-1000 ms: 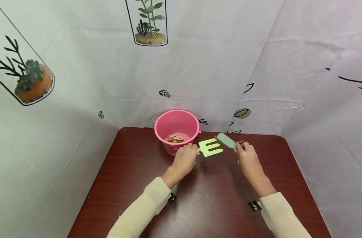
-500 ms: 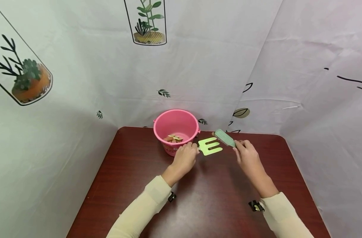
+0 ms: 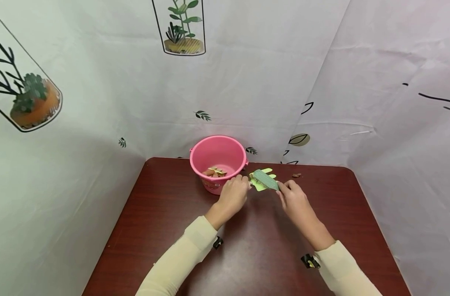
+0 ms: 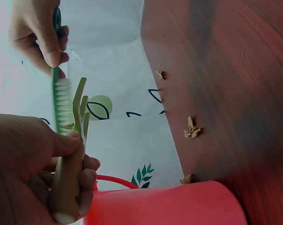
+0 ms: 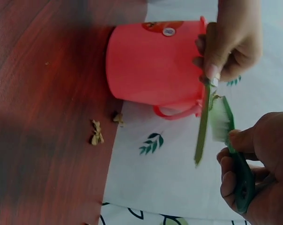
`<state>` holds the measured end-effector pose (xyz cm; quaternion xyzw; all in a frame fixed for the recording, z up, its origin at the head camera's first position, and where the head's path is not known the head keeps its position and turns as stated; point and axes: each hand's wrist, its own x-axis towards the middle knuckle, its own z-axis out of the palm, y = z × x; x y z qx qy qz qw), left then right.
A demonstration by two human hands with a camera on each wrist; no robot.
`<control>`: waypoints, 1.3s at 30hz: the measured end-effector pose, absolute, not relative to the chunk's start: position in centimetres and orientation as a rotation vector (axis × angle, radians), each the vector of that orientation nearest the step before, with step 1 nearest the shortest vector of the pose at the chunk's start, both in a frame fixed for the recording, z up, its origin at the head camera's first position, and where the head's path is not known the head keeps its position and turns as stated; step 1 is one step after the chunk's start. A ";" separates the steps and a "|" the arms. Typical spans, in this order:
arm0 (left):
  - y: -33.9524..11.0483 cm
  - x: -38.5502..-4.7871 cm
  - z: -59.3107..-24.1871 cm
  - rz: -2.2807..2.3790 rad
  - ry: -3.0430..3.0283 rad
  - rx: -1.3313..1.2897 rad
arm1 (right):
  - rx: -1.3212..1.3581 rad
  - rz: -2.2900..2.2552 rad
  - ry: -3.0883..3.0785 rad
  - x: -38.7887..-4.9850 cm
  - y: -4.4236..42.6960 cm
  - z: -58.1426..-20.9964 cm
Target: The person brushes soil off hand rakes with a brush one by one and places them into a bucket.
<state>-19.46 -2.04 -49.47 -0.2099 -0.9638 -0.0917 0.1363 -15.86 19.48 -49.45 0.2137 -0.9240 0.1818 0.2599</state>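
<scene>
My left hand (image 3: 234, 194) grips the wooden handle (image 4: 66, 187) of a small light-green garden fork (image 3: 257, 185), held above the table beside the pink bucket (image 3: 219, 150). In my right hand (image 3: 296, 201) is a green brush (image 3: 266, 179), pinched by its handle. It lies over the fork, and its pale bristles (image 4: 64, 103) face the tines. A small dried bit (image 5: 216, 96) shows between brush and fork near the fork's base. Inside the bucket are brown and yellowish leafy pieces (image 3: 214, 172).
Dried brown bits (image 4: 192, 129) lie on the dark red table (image 3: 243, 255) beyond the tools, with one piece (image 3: 296, 175) farther right. A white printed cloth (image 3: 247, 82) hangs close behind the table's back edge.
My right hand has moved left, bringing the brush from beside the tines to over the fork. A brown piece on the table has come into view. The left hand has hardly moved.
</scene>
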 end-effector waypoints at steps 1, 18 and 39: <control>-2.0 -19.4 -49.4 -0.270 -2.794 -0.605 | 0.581 0.485 -2.506 -15.9 19.4 -49.5; -2.3 -19.0 -49.1 -0.245 -2.757 -0.607 | 0.489 0.429 -2.513 -16.4 20.9 -49.5; -3.0 -18.7 -49.1 -0.264 -2.756 -0.594 | 0.402 0.483 -2.475 -17.0 23.6 -49.4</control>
